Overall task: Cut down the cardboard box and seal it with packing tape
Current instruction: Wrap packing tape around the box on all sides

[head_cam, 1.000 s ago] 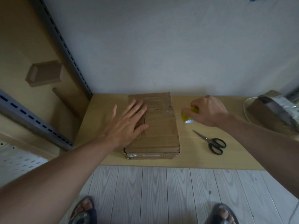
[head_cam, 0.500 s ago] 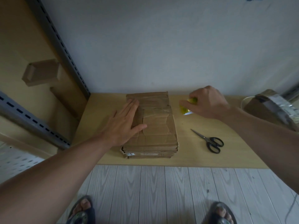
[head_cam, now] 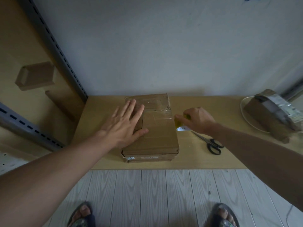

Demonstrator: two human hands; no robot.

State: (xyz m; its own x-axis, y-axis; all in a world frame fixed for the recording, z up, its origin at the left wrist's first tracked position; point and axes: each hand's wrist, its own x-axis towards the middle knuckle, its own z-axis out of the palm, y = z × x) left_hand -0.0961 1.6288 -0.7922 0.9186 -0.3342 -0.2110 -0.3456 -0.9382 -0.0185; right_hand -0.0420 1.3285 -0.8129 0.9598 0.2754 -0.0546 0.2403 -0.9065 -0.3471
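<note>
Cardboard box (head_cam: 158,138), 1: left hand (head_cam: 126,125) flat, fingers spread, pressing its top; right hand (head_cam: 197,120) curled round yellow tape roll (head_cam: 177,124) beside it; advise taut, straight pull.

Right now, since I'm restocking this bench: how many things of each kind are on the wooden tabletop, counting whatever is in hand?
Cardboard boxes: 2 (the flat box under the left hand; the taped box at the right end)
Scissors: 1
Yellow tape roll, held in the right hand: 1
White cord: 1
Total: 5
</note>
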